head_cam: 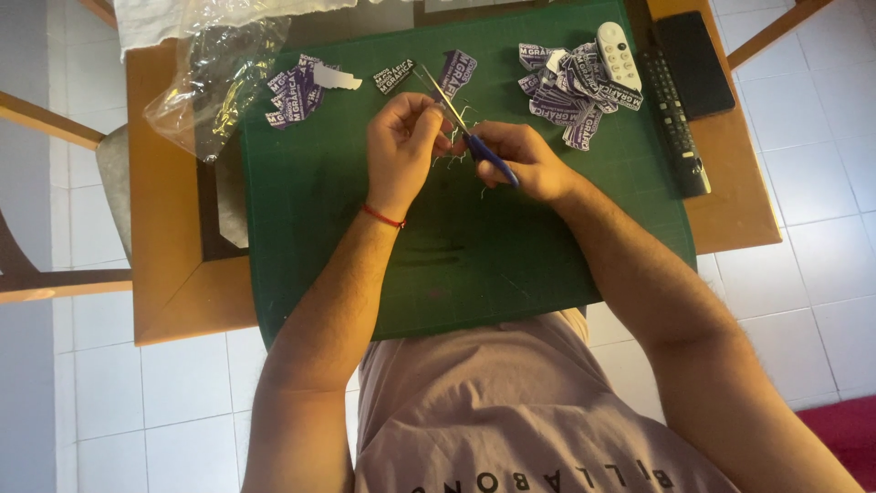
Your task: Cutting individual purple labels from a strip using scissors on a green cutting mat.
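At far left a crinkled clear plastic bag (214, 78) lies half on the wooden table (164, 237), beside a loose heap of purple printed labels (297, 89) on the matte green cutting mat (347, 228). Your left hand (401, 146) pinches a small frayed piece, too hidden to identify. Your right hand (520, 164) grips blue-handled scissors (461, 123), thin blades pointing up-left. A bigger label pile (570, 91), a white remote (619, 55) and a black remote (673, 119) follow.

Your right hand (527, 162) grips blue-handled scissors (461, 123), blades slightly parted and angled up-left over the green cutting mat. Your left hand (406, 137) pinches a small piece at the blades, mostly hidden by your fingers, with thin pale threads hanging beneath it.
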